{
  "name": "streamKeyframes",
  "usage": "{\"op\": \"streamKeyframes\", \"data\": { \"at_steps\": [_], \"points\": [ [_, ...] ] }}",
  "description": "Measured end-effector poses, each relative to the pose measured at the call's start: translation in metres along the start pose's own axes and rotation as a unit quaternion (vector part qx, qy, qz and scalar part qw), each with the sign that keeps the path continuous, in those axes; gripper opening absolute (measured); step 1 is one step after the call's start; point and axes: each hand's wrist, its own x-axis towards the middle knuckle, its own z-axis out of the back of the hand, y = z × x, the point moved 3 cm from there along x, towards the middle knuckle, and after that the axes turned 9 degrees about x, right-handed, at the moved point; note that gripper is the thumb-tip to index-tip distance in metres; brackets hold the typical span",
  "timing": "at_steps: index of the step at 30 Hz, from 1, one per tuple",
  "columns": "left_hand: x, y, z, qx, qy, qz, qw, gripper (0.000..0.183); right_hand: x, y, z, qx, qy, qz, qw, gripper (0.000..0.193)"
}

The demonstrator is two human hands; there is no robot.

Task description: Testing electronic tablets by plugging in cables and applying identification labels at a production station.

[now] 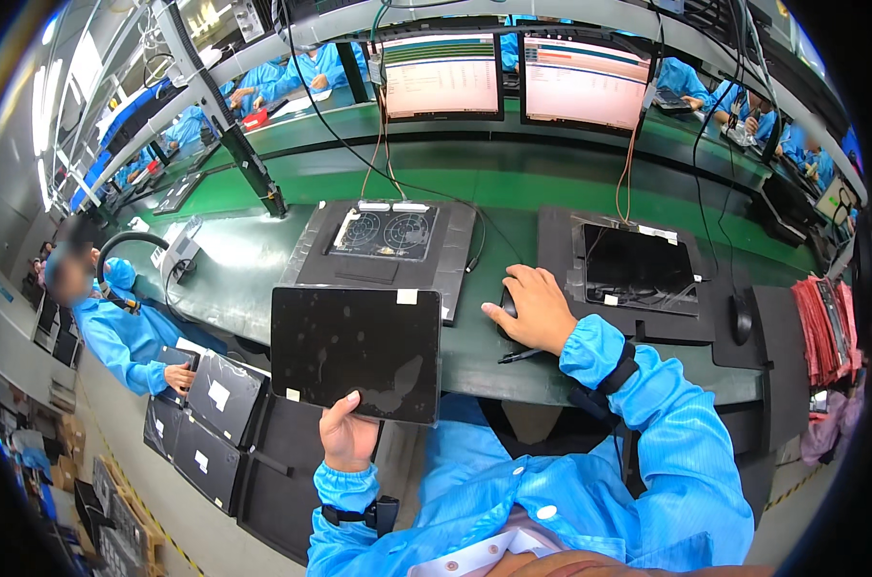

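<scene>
My left hand [348, 433] holds a black tablet [356, 351] by its lower edge, thumb on the front and fingers behind. The tablet's dark face is turned up toward me, with smudges and small white labels at its edges. My right hand [539, 313] rests palm down on the green bench, its fingers curved over a black mouse [508, 306] that they mostly cover. Just below that hand lies a black pen-like object [520, 356]. Past the tablet, a dark foam holder [306, 260] carries a panel with two round target patterns [383, 231].
Right of my hand, a second tablet [640, 264] sits in a dark foam holder [566, 240]. Another mouse [741, 319] lies beyond it. Two monitors [441, 77] [588, 82] stand behind, with cables hanging down. At left, a person [123, 332] handles black trays [226, 394]. Pink bags [821, 327] hang at right.
</scene>
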Motion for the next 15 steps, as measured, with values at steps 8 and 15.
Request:
{"op": "streamKeyframes", "data": {
  "at_steps": [8, 15],
  "points": [
    [-0.001, -0.002, 0.003, 0.003, -0.004, -0.013, 1.000, 0.051, 0.023, -0.015, 0.012, 0.045, -0.002, 0.026, 0.999, 0.039],
    [-0.001, -0.020, 0.021, -0.016, -0.014, 0.029, 0.999, 0.049, 0.094, -0.040, -0.017, 0.022, 0.125, 0.117, 0.985, 0.029]
  ]
}}
